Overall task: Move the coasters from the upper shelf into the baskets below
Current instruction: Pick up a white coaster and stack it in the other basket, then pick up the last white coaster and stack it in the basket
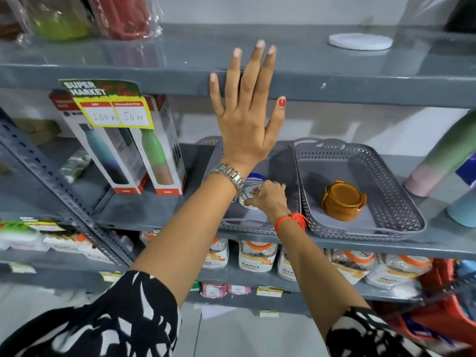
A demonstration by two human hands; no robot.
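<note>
Placing step: your right hand (268, 199) clamped the printed coasters (251, 193) over the left basket (247, 226), left hand (247, 117) spread empty; the white coaster (360, 41) on the upper shelf (360, 81) looked next.

Bright, even indoor light from above. Soft glare across the glossy upper shelf (231, 55) and the plastic wrappers (123, 19) at top left. Faint shadows inside the baskets (360, 191). Wide-angle bending and blur toward the edges and lower corners.

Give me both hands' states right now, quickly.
Left hand: open, fingers spread, raised at the upper shelf edge, holding nothing.
Right hand: closed on floral coasters in the left basket.
</note>
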